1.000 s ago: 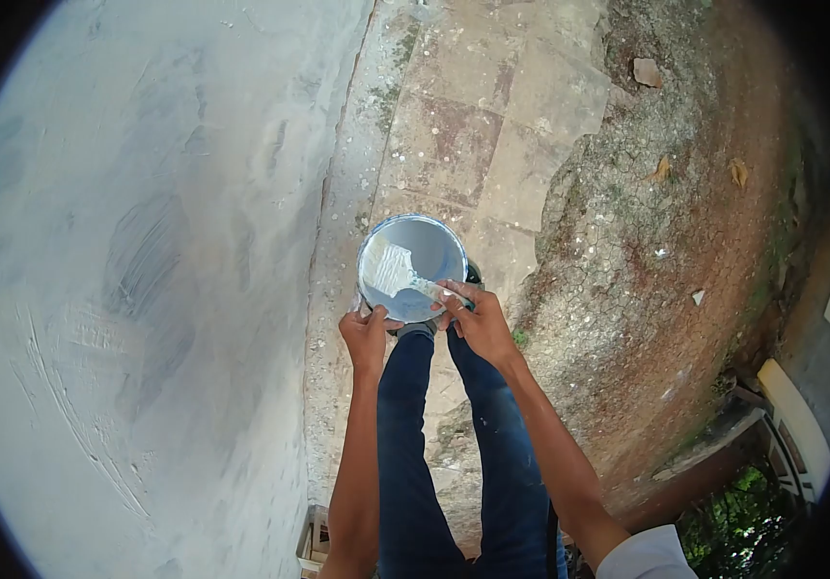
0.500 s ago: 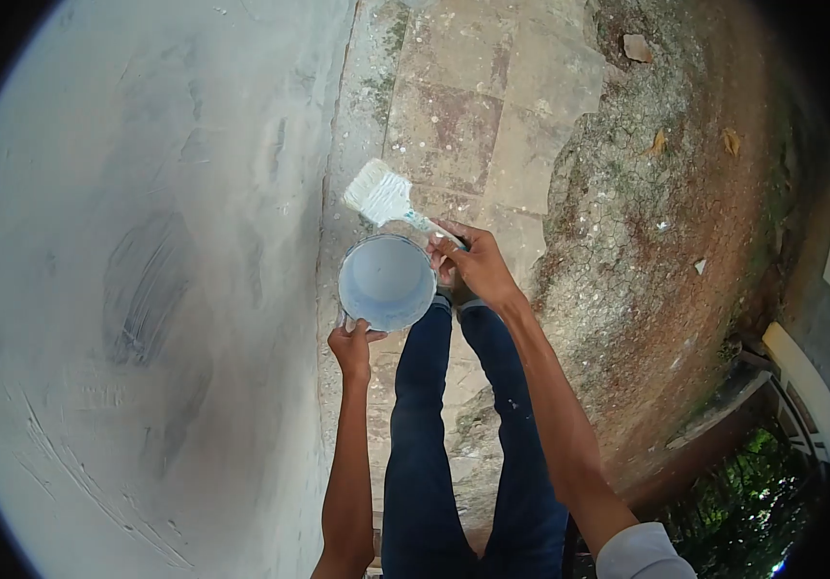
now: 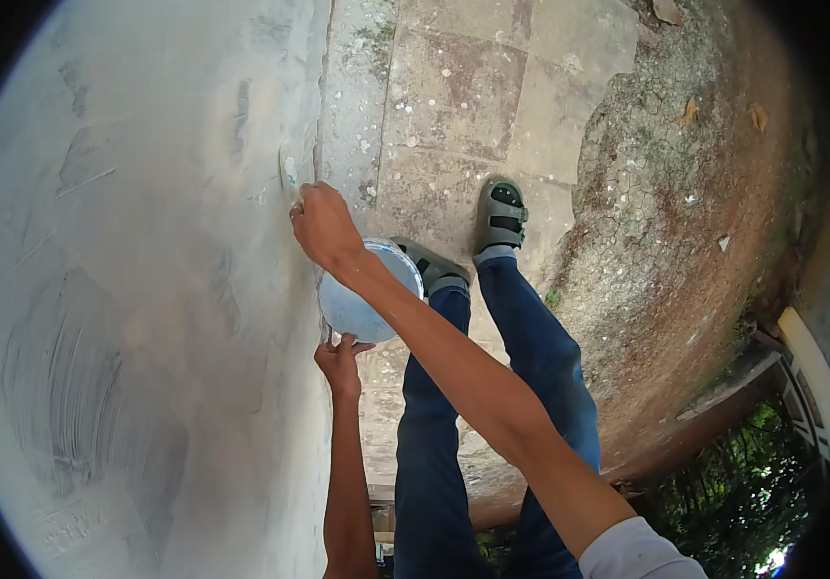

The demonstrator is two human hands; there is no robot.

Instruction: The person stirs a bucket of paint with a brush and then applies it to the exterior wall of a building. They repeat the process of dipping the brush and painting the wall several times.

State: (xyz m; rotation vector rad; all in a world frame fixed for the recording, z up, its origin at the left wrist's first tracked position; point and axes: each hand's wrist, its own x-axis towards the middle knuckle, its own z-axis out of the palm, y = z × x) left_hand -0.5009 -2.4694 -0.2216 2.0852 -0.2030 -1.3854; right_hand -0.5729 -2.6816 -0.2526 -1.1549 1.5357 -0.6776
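My right hand [image 3: 325, 224] is closed on the handle of a paint brush [image 3: 288, 172], seen edge-on with its white bristle end at the pale wall [image 3: 164, 241]. Below it, my left hand [image 3: 341, 365] grips the near rim of a round bucket [image 3: 362, 304] whose inside is bluish white. My right forearm crosses over the bucket and hides part of it. Darker streaked patches show on the wall's surface.
Stained paving tiles [image 3: 454, 106] run along the wall's foot. My sandalled feet [image 3: 502, 214] stand on them. Cracked, rough ground [image 3: 656, 232] lies to the right, with a pale curved structure [image 3: 814, 376] and foliage [image 3: 743, 492] at lower right.
My right hand has swung left across the bucket, bringing the brush to the wall. My left hand and the bucket have shifted slightly left. My feet have come into view, set apart.
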